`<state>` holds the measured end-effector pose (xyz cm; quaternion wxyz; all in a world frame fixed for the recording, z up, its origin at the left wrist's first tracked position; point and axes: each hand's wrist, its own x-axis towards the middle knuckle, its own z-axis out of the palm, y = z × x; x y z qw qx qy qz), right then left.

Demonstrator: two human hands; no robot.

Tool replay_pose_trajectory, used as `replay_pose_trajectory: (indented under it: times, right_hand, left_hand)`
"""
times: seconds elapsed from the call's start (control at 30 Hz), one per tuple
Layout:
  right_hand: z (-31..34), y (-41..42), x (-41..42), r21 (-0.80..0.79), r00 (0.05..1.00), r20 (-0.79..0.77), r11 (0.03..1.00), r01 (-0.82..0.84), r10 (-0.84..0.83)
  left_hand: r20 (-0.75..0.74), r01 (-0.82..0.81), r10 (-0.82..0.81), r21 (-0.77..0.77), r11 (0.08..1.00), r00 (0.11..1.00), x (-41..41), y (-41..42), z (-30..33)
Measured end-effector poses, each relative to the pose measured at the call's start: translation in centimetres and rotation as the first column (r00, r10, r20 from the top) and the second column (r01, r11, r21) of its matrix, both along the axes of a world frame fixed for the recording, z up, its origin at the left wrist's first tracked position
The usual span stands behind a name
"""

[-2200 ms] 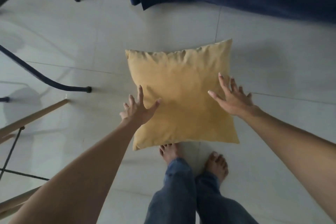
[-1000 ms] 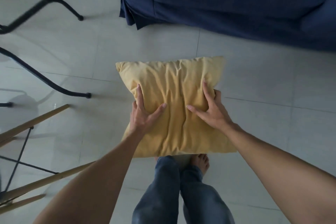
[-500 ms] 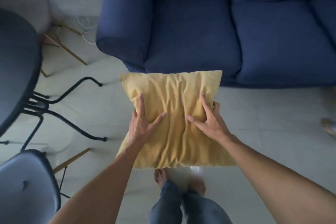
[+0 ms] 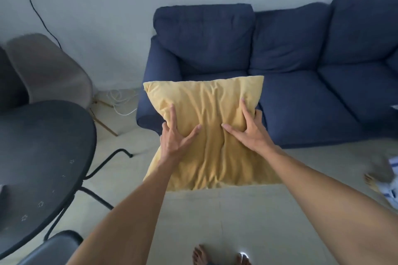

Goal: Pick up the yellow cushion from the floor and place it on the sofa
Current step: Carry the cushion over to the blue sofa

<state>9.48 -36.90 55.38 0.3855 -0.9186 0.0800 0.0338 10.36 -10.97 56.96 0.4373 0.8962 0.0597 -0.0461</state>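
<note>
The yellow cushion (image 4: 211, 135) is off the floor, held in the air in front of me, its fabric creased down the middle. My left hand (image 4: 174, 135) grips its left side and my right hand (image 4: 249, 131) grips its right side, thumbs on the near face and other fingers partly hidden behind. The dark blue sofa (image 4: 301, 75) stands just beyond. The cushion's top edge overlaps the front of the sofa's left seat and armrest in view.
A round black table (image 4: 41, 157) with thin metal legs fills the left. A beige chair (image 4: 49, 71) stands behind it by the wall, with white cables (image 4: 120, 101) on the floor. Another person's foot (image 4: 372, 180) is at the right edge. Pale tiled floor (image 4: 215, 211) lies below.
Both hands closed on the cushion and lifted it off the floor. My view rose from the floor to the sofa, and the cushion now hangs higher, against the sofa's front.
</note>
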Motion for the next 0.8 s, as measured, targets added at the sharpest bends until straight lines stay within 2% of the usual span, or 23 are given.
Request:
replay_pose_trajectory:
  times: [0.37,0.8]
  right_hand:
    - [12.6,-0.3,7.9,0.011,0.985,0.169,0.999,0.04,-0.041]
    - [17.5,-5.5,23.3,-0.005,0.964,0.261,0.999,0.05,-0.047]
  left_hand:
    - [0.239,0.12,-0.104,-0.055,0.991,0.966,8.6,-0.3,13.3]
    - [0.354,0.074,-0.051,-0.05,0.996,0.934,24.6,-6.0,16.8]
